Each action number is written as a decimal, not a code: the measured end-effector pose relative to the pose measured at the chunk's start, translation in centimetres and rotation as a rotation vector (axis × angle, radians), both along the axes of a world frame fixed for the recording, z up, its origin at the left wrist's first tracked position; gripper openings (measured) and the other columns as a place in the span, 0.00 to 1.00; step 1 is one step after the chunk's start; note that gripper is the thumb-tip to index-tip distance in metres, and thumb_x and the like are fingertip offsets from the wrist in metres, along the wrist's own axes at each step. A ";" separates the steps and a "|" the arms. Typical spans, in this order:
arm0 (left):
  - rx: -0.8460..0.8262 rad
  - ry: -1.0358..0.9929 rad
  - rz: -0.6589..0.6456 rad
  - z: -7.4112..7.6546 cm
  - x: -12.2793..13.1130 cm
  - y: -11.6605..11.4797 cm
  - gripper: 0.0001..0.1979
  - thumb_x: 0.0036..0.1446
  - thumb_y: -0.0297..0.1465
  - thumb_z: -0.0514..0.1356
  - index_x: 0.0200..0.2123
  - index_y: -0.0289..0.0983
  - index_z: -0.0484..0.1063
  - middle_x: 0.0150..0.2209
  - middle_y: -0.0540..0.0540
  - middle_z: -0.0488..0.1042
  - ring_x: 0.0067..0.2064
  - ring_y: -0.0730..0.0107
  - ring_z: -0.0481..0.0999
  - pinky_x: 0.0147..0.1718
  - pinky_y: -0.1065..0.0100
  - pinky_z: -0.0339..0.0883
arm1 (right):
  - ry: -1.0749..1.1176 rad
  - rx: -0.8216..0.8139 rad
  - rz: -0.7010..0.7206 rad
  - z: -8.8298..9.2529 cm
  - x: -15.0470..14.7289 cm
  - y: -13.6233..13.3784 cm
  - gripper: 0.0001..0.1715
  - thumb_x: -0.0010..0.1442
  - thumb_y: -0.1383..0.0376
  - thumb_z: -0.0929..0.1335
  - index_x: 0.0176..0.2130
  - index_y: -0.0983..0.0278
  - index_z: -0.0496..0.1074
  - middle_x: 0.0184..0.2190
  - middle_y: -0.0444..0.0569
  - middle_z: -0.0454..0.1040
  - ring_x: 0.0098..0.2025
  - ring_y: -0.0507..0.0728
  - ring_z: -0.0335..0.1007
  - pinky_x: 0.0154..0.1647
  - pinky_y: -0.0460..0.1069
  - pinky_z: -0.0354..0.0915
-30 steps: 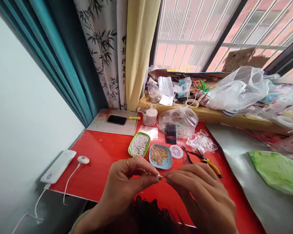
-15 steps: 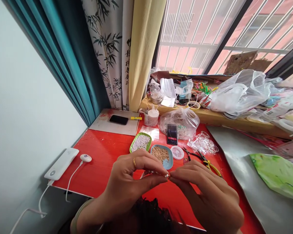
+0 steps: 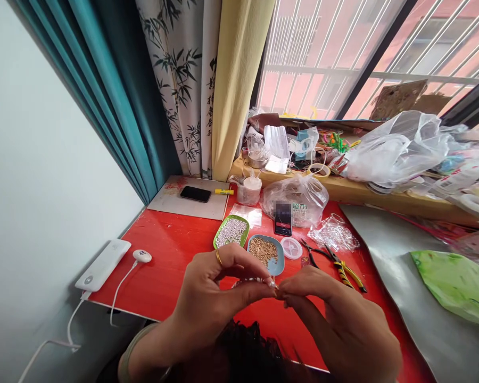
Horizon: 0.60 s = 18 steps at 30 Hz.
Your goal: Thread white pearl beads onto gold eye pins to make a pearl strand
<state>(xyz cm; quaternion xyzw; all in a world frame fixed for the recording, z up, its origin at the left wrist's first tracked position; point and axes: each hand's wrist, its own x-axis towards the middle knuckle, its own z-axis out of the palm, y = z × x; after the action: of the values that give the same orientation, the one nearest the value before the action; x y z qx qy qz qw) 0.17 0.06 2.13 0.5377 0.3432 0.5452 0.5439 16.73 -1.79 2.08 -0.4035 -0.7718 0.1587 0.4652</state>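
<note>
Clamps a curved, glossy beaded strand (image 3: 258, 280) in the left hand (image 3: 209, 290) at six o'clock; pinches its end with the right hand (image 3: 343, 314). Toward eleven o'clock from there, has metallic gold beads (image 3: 262, 250) in a smooth blue tray (image 3: 273, 268) and round pearly beads (image 3: 231, 232) in a green tray (image 3: 215, 243).

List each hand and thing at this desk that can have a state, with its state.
Left hand: pinching the beaded strand.
Right hand: at the strand's end, grip unclear.
Green tray: holding white beads.
Blue tray: holding gold beads, partly bare.
Phone on the board: screen dark.
Phone by the bag: screen lit.
Bag: top gathered.
Yellow-handled pliers: handles apart.
</note>
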 end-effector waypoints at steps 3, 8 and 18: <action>-0.046 -0.023 -0.015 0.0 0.2 -0.1 0.09 0.43 0.21 0.68 0.26 0.39 0.74 0.24 0.55 0.77 0.27 0.78 0.75 0.26 0.79 0.68 | 0.004 0.007 -0.031 0.2 -0.3 0.1 0.06 0.60 0.71 0.63 0.33 0.59 0.67 0.22 0.38 0.73 0.22 0.47 0.69 0.23 0.41 0.65; -0.052 -0.038 -0.015 0.0 0.1 -0.3 0.10 0.43 0.20 0.68 0.27 0.39 0.74 0.25 0.57 0.78 0.29 0.79 0.77 0.30 0.81 0.70 | -0.031 0.048 -0.073 0.2 -0.3 0.1 0.06 0.60 0.71 0.64 0.34 0.59 0.66 0.20 0.38 0.71 0.20 0.47 0.66 0.19 0.42 0.62; -0.105 -0.094 -0.109 -0.1 -0.5 -0.2 0.10 0.45 0.18 0.66 0.28 0.38 0.74 0.27 0.53 0.78 0.31 0.74 0.77 0.31 0.75 0.72 | -0.041 0.111 -0.076 0.3 -0.2 0.2 0.10 0.56 0.74 0.65 0.35 0.59 0.68 0.18 0.39 0.70 0.17 0.48 0.63 0.17 0.44 0.61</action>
<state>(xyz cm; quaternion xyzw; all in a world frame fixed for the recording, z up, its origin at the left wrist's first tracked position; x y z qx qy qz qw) -0.37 -0.14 2.01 0.5004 0.3155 0.5206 0.6156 16.49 -1.60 2.37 -0.4091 -0.7730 0.0896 0.4766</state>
